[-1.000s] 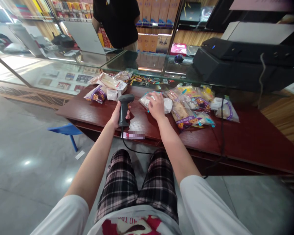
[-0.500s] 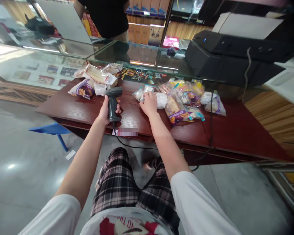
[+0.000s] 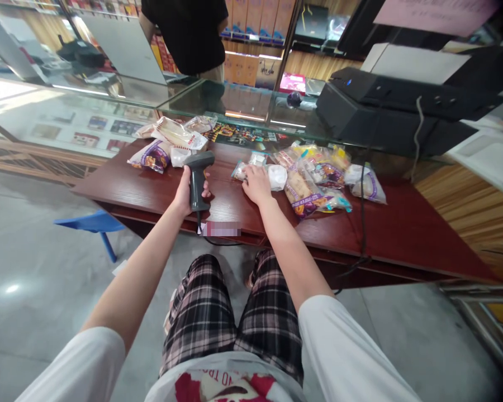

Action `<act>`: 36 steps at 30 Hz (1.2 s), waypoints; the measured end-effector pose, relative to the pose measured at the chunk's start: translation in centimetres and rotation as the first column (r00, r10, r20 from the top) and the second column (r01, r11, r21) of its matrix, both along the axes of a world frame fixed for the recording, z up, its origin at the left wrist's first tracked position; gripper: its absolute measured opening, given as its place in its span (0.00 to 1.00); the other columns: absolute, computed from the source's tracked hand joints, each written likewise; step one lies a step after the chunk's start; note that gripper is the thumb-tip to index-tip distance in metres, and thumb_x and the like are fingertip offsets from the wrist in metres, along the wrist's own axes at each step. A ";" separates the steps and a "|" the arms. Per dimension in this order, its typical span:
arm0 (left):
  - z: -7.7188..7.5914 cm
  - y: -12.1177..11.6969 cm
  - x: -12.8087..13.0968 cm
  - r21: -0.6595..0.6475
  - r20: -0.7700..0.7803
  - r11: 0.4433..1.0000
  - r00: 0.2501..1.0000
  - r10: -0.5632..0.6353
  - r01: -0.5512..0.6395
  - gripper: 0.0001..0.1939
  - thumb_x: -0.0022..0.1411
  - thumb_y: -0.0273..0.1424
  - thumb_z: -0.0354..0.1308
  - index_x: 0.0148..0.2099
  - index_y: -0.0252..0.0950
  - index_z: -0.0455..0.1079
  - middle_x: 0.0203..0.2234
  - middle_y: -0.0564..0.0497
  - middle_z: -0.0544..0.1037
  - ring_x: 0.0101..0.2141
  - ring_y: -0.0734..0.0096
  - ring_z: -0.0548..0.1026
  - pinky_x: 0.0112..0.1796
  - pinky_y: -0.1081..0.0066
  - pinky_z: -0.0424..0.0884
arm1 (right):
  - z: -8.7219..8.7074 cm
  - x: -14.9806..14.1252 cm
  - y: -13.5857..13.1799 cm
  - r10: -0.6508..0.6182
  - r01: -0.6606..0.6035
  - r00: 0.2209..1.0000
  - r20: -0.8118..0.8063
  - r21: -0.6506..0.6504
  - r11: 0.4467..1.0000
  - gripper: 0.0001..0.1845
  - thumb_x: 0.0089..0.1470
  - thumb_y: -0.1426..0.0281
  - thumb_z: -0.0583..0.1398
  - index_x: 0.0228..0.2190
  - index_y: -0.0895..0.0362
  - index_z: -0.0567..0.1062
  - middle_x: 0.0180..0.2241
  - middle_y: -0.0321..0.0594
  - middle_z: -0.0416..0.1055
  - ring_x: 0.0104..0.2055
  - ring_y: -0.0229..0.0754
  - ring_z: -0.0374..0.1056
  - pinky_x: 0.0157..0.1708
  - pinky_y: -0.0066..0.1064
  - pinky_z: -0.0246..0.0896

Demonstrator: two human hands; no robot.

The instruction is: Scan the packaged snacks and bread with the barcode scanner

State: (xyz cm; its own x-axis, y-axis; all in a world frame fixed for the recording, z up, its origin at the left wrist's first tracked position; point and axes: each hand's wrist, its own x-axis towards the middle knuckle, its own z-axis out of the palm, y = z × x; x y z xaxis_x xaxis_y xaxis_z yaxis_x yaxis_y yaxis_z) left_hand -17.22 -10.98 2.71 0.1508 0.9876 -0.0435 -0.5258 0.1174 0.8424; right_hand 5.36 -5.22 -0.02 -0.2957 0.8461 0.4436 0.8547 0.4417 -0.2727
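left hand (image 3: 184, 194) gripping scanner (image 3: 197, 181), right hand (image 3: 257, 184) half-curled on packet (image 3: 238, 170)

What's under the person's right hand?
Part of a clear, whitish plastic packet shows beyond the bare right hand, on the glossy dark-red table; what the palm covers cannot be seen.

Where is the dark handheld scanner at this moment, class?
In the head view, the scanner is left of centre, gripped in the left hand over the reddish-brown table, between the left pile of packets and the right hand.
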 end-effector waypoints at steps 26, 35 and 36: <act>-0.7 2.6 -10.1 0.057 -0.106 0.996 0.992 0.068 -0.062 0.37 0.63 0.61 0.37 0.38 0.31 0.69 0.16 0.53 0.69 0.12 0.77 0.65 0.20 0.72 0.68 | 1.4 -6.6 -0.2 0.150 -0.153 0.982 0.119 0.018 0.988 0.27 0.58 0.74 0.51 0.59 0.60 0.62 0.51 0.52 0.70 0.51 0.53 0.66 0.52 0.46 0.61; -0.3 2.7 -9.9 -0.008 -0.069 0.990 0.988 0.141 -0.142 0.37 0.64 0.60 0.36 0.35 0.32 0.69 0.14 0.53 0.68 0.11 0.76 0.64 0.18 0.72 0.67 | 3.6 -14.1 8.0 0.042 -0.044 0.999 -0.026 -0.042 0.998 0.24 0.59 0.74 0.52 0.56 0.54 0.66 0.55 0.55 0.63 0.48 0.56 0.68 0.46 0.52 0.65; -0.2 2.7 -9.8 -0.018 -0.070 0.989 0.987 0.144 -0.146 0.37 0.64 0.60 0.36 0.35 0.32 0.69 0.14 0.53 0.68 0.11 0.76 0.64 0.18 0.72 0.67 | 3.5 -14.3 8.9 0.036 -0.039 0.998 -0.057 -0.044 0.998 0.22 0.60 0.74 0.50 0.54 0.54 0.69 0.55 0.55 0.63 0.48 0.57 0.68 0.46 0.54 0.64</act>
